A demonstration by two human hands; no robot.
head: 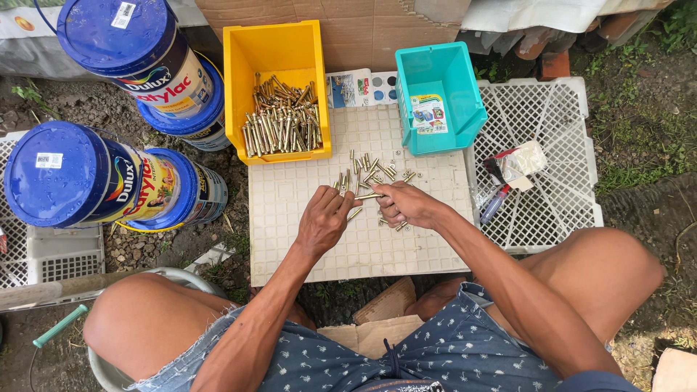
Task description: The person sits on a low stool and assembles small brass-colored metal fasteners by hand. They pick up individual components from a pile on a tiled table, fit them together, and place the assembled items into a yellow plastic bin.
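Assembling a brass anchor bolt (pixel 368 196) between left hand (pixel 324 218) and right hand (pixel 404 204), both grips pinching it, near the tile's (pixel 290 247) far edge; next, we judge, a steady twist.

An outdoor makeshift work yard — bare dirt (pixel 145 250) and grass (pixel 639 138) at the right, blue-lidded paint buckets (pixel 109 174) stacked at the left, upturned plastic crates (pixel 363 232) as a bench, a yellow bin (pixel 279 87) of brass bolts (pixel 283 123) at the far side.
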